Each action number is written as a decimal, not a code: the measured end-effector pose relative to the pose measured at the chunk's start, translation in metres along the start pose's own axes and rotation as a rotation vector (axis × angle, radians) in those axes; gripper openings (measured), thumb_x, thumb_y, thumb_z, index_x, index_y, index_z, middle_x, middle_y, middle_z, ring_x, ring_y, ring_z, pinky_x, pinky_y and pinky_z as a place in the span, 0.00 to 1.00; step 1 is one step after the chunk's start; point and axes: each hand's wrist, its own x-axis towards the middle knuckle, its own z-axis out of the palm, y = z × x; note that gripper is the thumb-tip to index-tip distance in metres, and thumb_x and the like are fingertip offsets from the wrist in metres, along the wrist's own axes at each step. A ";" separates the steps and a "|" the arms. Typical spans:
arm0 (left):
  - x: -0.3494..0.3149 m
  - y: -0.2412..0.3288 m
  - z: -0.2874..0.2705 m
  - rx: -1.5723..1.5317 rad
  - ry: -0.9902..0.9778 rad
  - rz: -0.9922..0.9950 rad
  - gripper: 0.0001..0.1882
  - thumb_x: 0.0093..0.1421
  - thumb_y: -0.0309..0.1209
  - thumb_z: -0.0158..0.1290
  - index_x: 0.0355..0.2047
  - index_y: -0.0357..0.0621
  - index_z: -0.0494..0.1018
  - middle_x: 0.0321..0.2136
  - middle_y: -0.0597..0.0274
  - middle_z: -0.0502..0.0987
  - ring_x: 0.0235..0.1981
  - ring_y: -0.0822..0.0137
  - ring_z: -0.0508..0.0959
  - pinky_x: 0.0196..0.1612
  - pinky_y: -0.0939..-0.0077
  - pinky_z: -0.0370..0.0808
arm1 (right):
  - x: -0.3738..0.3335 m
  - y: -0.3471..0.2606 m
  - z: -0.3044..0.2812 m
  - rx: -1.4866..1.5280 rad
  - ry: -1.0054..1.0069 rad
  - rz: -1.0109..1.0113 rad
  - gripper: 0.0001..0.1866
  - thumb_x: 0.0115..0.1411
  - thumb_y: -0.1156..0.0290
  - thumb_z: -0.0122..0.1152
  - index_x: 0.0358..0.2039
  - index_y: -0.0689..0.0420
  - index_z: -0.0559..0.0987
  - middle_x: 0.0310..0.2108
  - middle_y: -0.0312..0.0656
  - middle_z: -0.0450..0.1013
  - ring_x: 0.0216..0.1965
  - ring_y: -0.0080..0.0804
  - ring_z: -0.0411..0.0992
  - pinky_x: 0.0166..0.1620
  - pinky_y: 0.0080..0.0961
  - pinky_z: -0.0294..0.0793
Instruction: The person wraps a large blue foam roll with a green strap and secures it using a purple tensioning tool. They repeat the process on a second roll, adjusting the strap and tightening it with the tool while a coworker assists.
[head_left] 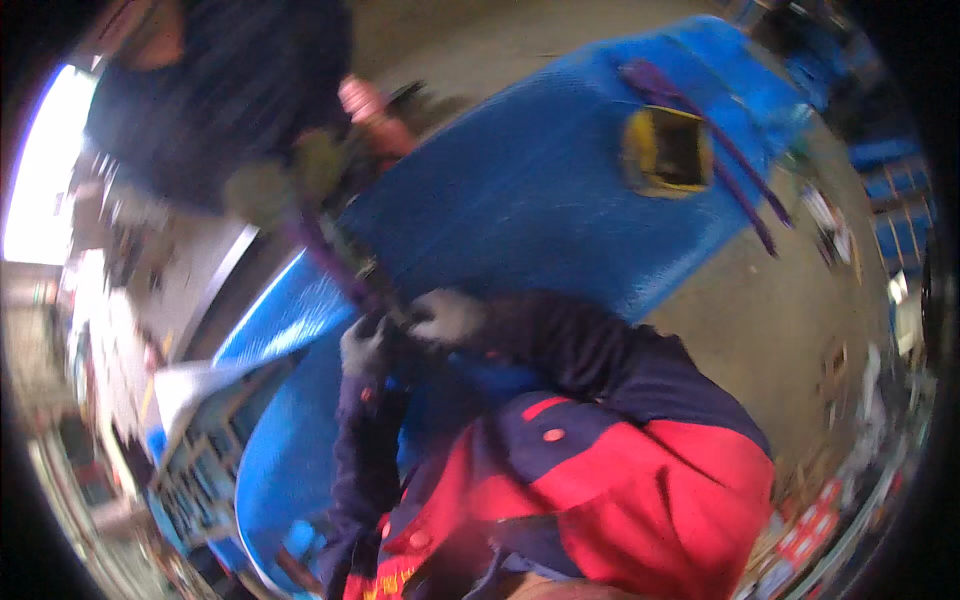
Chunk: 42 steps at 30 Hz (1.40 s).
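The left hand (362,347) and right hand (445,315), both gloved, close around the near end of a purple strap (325,255) on a big blue drum (540,200). Further left, a co-worker's gloved hand (262,190) grips the strap's far end.

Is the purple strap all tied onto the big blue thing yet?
Partly. Far end: purple strap already lies across the big blue wrapped bundle. In hand: gloved left hand and right hand grip the near strap end. No finished knot shows; the picture is blurry.
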 end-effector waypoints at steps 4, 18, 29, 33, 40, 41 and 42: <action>0.011 -0.009 0.002 -0.129 0.012 0.095 0.14 0.65 0.30 0.62 0.45 0.31 0.81 0.35 0.62 0.84 0.34 0.74 0.81 0.38 0.77 0.78 | 0.000 -0.003 0.005 -0.295 0.133 -0.194 0.19 0.60 0.60 0.63 0.44 0.62 0.82 0.37 0.56 0.81 0.40 0.50 0.81 0.44 0.44 0.78; 0.010 -0.012 0.025 0.326 0.194 0.228 0.16 0.62 0.32 0.66 0.44 0.33 0.81 0.39 0.57 0.86 0.39 0.70 0.82 0.46 0.72 0.77 | -0.055 -0.024 -0.001 -0.540 0.214 -0.300 0.19 0.63 0.57 0.61 0.44 0.59 0.80 0.38 0.55 0.80 0.42 0.55 0.79 0.46 0.48 0.76; -0.021 -0.007 0.015 -0.108 0.020 0.350 0.19 0.62 0.29 0.64 0.52 0.34 0.78 0.38 0.60 0.83 0.38 0.70 0.81 0.43 0.77 0.77 | -0.203 -0.018 -0.106 -0.141 1.070 -0.378 0.15 0.67 0.72 0.61 0.52 0.63 0.80 0.47 0.46 0.81 0.47 0.31 0.79 0.51 0.30 0.77; -0.055 -0.017 -0.012 -0.153 0.169 0.278 0.26 0.62 0.26 0.64 0.59 0.35 0.72 0.47 0.55 0.81 0.43 0.67 0.82 0.44 0.75 0.79 | -0.191 -0.002 -0.105 -0.231 1.054 -0.409 0.15 0.67 0.73 0.59 0.53 0.63 0.79 0.50 0.47 0.80 0.49 0.35 0.79 0.53 0.31 0.76; -0.057 -0.014 -0.019 0.586 0.364 0.914 0.28 0.54 0.27 0.65 0.57 0.43 0.74 0.52 0.49 0.79 0.53 0.45 0.78 0.57 0.55 0.76 | -0.094 -0.008 -0.031 -0.532 0.667 -0.520 0.20 0.60 0.67 0.70 0.51 0.61 0.80 0.46 0.51 0.78 0.48 0.48 0.78 0.52 0.37 0.77; -0.057 -0.014 -0.010 0.584 0.319 0.917 0.29 0.52 0.28 0.65 0.56 0.45 0.75 0.53 0.48 0.78 0.55 0.41 0.76 0.58 0.51 0.75 | -0.080 -0.012 -0.015 -0.479 0.593 -0.561 0.20 0.60 0.65 0.70 0.50 0.60 0.80 0.46 0.51 0.78 0.48 0.50 0.78 0.51 0.38 0.77; -0.055 -0.014 -0.002 0.600 0.297 0.914 0.29 0.53 0.30 0.64 0.57 0.47 0.75 0.54 0.49 0.77 0.55 0.42 0.76 0.57 0.51 0.75 | -0.067 -0.014 -0.003 -0.531 0.568 -0.534 0.20 0.60 0.64 0.70 0.50 0.58 0.80 0.46 0.51 0.77 0.48 0.51 0.77 0.51 0.40 0.77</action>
